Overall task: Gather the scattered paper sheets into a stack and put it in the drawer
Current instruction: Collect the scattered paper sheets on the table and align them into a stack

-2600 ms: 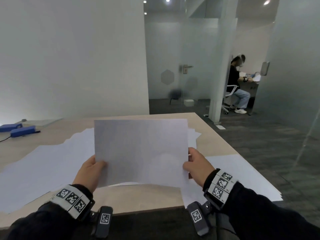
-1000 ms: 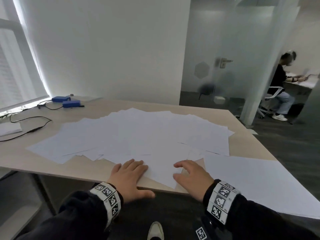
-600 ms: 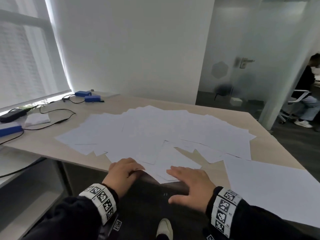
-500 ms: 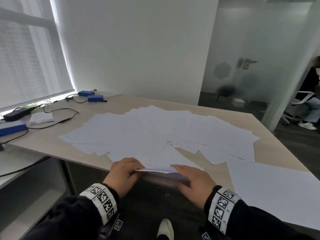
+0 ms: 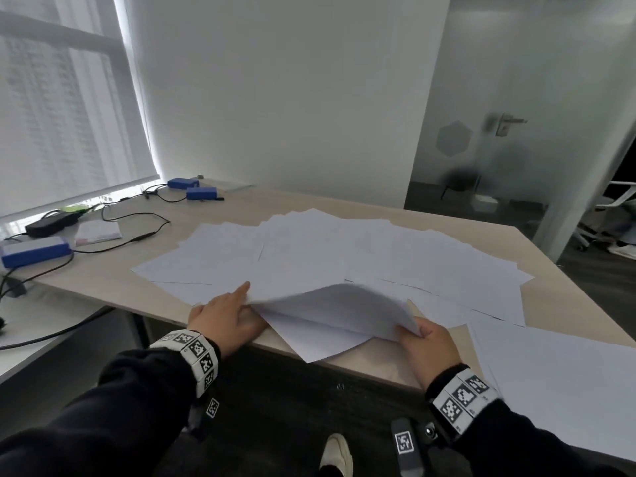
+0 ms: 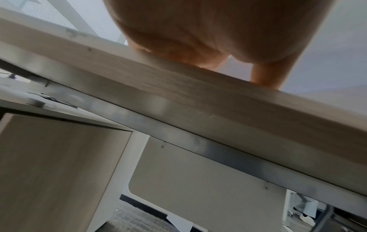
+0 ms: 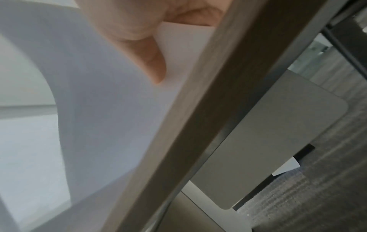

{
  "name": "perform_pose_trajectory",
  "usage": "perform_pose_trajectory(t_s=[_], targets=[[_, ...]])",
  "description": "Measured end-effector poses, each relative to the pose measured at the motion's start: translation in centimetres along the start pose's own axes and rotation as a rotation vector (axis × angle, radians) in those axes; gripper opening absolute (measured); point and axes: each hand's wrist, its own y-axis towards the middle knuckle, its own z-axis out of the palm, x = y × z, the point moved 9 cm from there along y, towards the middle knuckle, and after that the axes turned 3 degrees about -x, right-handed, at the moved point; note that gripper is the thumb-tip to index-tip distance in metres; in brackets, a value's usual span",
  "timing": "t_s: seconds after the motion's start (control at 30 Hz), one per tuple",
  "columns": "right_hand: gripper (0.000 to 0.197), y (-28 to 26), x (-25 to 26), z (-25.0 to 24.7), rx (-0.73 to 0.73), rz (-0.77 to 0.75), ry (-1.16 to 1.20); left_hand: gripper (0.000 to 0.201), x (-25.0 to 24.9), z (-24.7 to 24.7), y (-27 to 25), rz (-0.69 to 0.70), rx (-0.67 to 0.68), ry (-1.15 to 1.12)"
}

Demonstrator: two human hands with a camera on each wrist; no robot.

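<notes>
two hands at the near edge of the desk [image 5: 361, 368]. right hand [image 5: 426, 349] pinching the near corner of a lifted sheet [image 5: 340, 309], thumb [image 7: 147, 59] on its underside in the wrist view, paper bowed up off the desk. left hand [image 5: 223, 320] flat and relaxed just beside it, index finger stretched out along that sheet's left edge, nothing gripped. under the lifted sheet, another sheet [image 5: 316, 342] poking over the desk edge. farther out, scattered paper sheets [image 5: 344, 249] fanned overlapping across the middle of the desk, plus a separate sheet [image 5: 557, 380] off to the right. at the far left, blue boxes [image 5: 192, 188] and black cables [image 5: 137, 215] by the window. drawer not made out in any view.
</notes>
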Motion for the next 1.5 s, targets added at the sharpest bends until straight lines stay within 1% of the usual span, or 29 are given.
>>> perform_pose_trajectory(t_s=[0.07, 0.13, 0.2, 0.27, 0.3, 0.37, 0.43, 0.5, 0.53, 0.6, 0.67, 0.7, 0.77, 0.83, 0.87, 0.9, 0.97, 1.07, 1.1, 1.13, 1.17, 1.2, 1.27, 1.3, 1.33, 1.37, 1.4, 1.43, 1.5], targets=[[0.017, -0.3, 0.4, -1.1, -0.087, 0.039, 0.116, 0.083, 0.7, -0.6, 0.4, -0.048, -0.039, -0.020], [0.014, -0.7, 1.0, -2.0, -0.151, 0.067, 0.225, 0.076, 1.1, -0.8, 0.3, -0.073, -0.039, 0.002], [0.006, -0.8, 1.4, -2.8, -0.217, 0.080, 0.315, 0.058, 1.0, -0.8, 0.1, -0.068, -0.040, 0.052], [0.016, -0.8, 1.8, -3.8, -0.291, 0.080, 0.378, 0.042, 0.7, -0.8, -0.1, -0.063, -0.049, 0.072], [0.017, -0.9, 2.2, -4.3, -0.324, 0.080, 0.392, 0.037, 0.6, -0.7, -0.1, -0.062, -0.059, 0.068], [0.015, -1.0, 3.5, -5.1, -0.363, 0.085, 0.416, 0.030, 0.4, -0.7, -0.2, -0.055, -0.092, 0.042], [0.017, -1.1, 4.8, -6.1, -0.425, 0.080, 0.429, 0.026, 0.3, -0.9, -0.3, -0.036, -0.146, 0.007], [0.018, -1.2, 6.4, -7.2, -0.487, 0.006, 0.398, 0.023, -0.2, -1.3, -0.6, 0.004, -0.199, -0.040], [0.019, -1.4, 7.6, -7.5, -0.502, -0.060, 0.369, 0.022, -0.6, -1.4, -0.8, 0.031, -0.218, -0.055], [0.027, -1.8, 9.8, -7.5, -0.497, -0.222, 0.255, 0.020, -1.9, -1.5, -1.3, 0.087, -0.237, -0.066], [0.033, -2.1, 11.7, -6.3, -0.426, -0.362, 0.097, 0.021, -3.9, -1.7, -1.7, 0.164, -0.242, -0.054], [0.036, -2.0, 12.2, -5.2, -0.350, -0.418, 0.004, 0.021, -5.2, -1.6, -2.0, 0.214, -0.233, -0.048], [0.044, -1.5, 12.4, -2.0, -0.130, -0.503, -0.230, 0.025, -7.7, -1.1, -2.5, 0.307, -0.190, -0.039], [0.051, -1.3, 11.2, 2.0, 0.121, -0.515, -0.515, 0.030, -9.7, -0.1, -3.2, 0.370, -0.144, -0.005], [0.052, -1.2, 10.2, 3.7, 0.213, -0.511, -0.633, 0.032, -10.6, 0.5, -3.5, 0.398, -0.121, 0.011], [0.051, -1.1, 9.4, 5.0, 0.273, -0.508, -0.713, 0.035, -11.3, 1.3, -3.8, 0.425, -0.091, 0.021], [0.049, -1.0, 8.1, 7.0, 0.344, -0.476, -0.789, 0.045, -12.4, 2.5, -4.7, 0.496, -0.021, 0.019], [0.047, -1.0, 6.2, 8.6, 0.442, -0.371, -0.778, 0.083, -12.4, 3.3, -6.5, 0.598, 0.094, -0.005], [0.047, -1.0, 5.7, 8.9, 0.450, -0.365, -0.784, 0.092, -11.9, 3.5, -6.9, 0.612, 0.120, -0.002], [0.048, -1.2, 5.4, 9.1, 0.453, -0.376, -0.806, 0.092, -11.1, 3.6, -7.1, 0.617, 0.127, 0.006], [0.049, -1.4, 5.1, 9.3, 0.462, -0.395, -0.835, 0.087, -10.1, 3.7, -7.0, 0.611, 0.103, 0.010], [0.049, -1.6, 5.0, 9.5, 0.474, -0.417, -0.858, 0.077, -9.2, 3.4, -6.9, 0.601, 0.047, -0.002], [0.044, -2.1, 4.7, 9.8, 0.492, -0.446, -0.873, 0.060, -7.7, 2.1, -6.6, 0.559, -0.129, -0.100], [0.044, -2.4, 4.8, 9.8, 0.497, -0.461, -0.878, 0.058, -7.2, 1.3, -6.4, 0.524, -0.215, -0.179], [0.046, -2.6, 4.8, 9.9, 0.502, -0.476, -0.887, 0.060, -6.9, 0.5, -6.2, 0.486, -0.283, -0.251], [0.050, -2.8, 4.8, 9.9, 0.508, -0.485, -0.903, 0.066, -6.7, 0.2, -5.9, 0.446, -0.310, -0.300], [0.056, -3.1, 4.7, 9.9, 0.516, -0.486, -0.921, 0.070, -6.8, 0.1, -5.7, 0.419, -0.301, -0.317], [0.068, -3.2, 4.5, 9.8, 0.524, -0.486, -0.935, 0.070, -7.1, 0.3, -5.4, 0.420, -0.274, -0.302], [0.097, -3.4, 4.1, 9.7, 0.544, -0.489, -0.931, 0.057, -8.2, 0.7, -5.3, 0.495, -0.235, -0.249]])
